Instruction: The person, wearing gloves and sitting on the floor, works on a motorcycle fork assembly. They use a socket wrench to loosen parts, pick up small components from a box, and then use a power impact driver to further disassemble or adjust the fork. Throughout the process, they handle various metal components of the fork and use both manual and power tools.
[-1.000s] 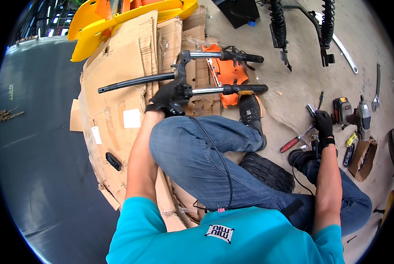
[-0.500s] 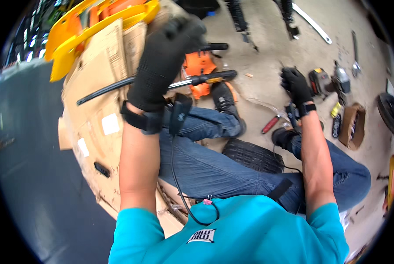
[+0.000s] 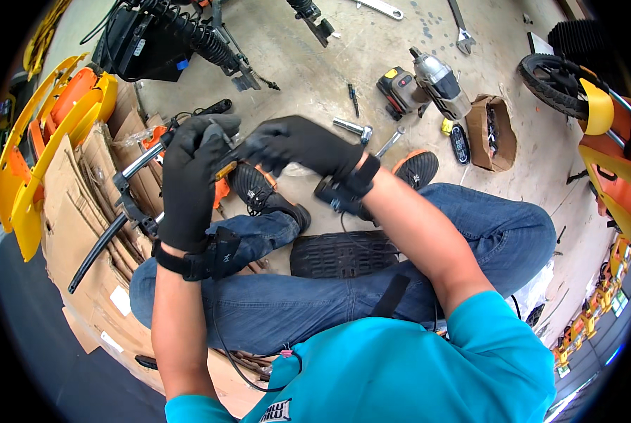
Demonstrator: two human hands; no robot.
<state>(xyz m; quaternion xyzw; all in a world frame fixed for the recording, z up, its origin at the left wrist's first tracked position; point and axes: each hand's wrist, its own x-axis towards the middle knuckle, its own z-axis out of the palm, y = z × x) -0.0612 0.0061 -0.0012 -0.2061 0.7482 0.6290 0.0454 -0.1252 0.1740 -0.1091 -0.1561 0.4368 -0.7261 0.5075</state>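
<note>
Left hand (image 3: 192, 187), in a black glove, is raised with fingers curled closed around a small dark tool (image 3: 217, 135). Right hand (image 3: 294, 144), also gloved, meets it from the right, fingertips pinched on a small yellow part (image 3: 226, 170) between the two hands. Both hands sit above the person's shoe (image 3: 259, 190). Left of them, a handlebar assembly (image 3: 129, 190) lies on flattened cardboard (image 3: 76, 211). A cordless impact wrench (image 3: 435, 81) rests on the concrete floor (image 3: 315, 63) beyond.
</note>
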